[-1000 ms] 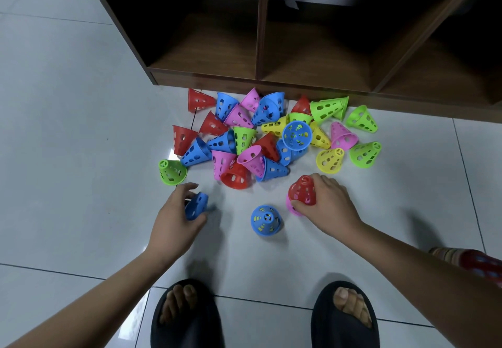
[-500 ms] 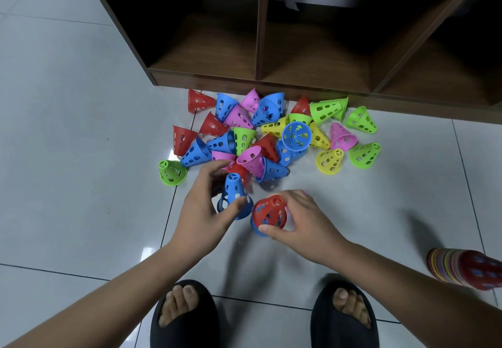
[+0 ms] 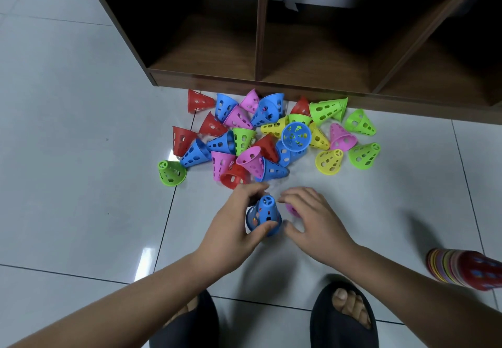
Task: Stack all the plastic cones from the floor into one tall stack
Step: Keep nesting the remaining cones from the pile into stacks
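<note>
A short stack with a blue cone on top (image 3: pixel 264 215) stands upright on the floor tiles, red showing through its holes. My left hand (image 3: pixel 236 225) grips it from the left, thumb at its base and fingers round its far side. My right hand (image 3: pixel 315 217) hovers just right of the stack, fingers relaxed and holding nothing, partly covering a pink cone (image 3: pixel 292 209) on the floor. Beyond both hands lies a loose pile of red, blue, pink, green and yellow cones (image 3: pixel 258 135), most tipped on their sides.
A long multicoloured stack of cones (image 3: pixel 461 269) lies on its side at the lower right. A dark wooden shelf unit (image 3: pixel 260 48) stands just behind the pile. A lone green cone (image 3: pixel 171 173) stands left of the pile. My feet in dark slippers (image 3: pixel 342 317) are below the hands.
My left hand carried its blue cone right and set it over the red cone. My right hand let go of the red cone and shifted right, over the pink one.
</note>
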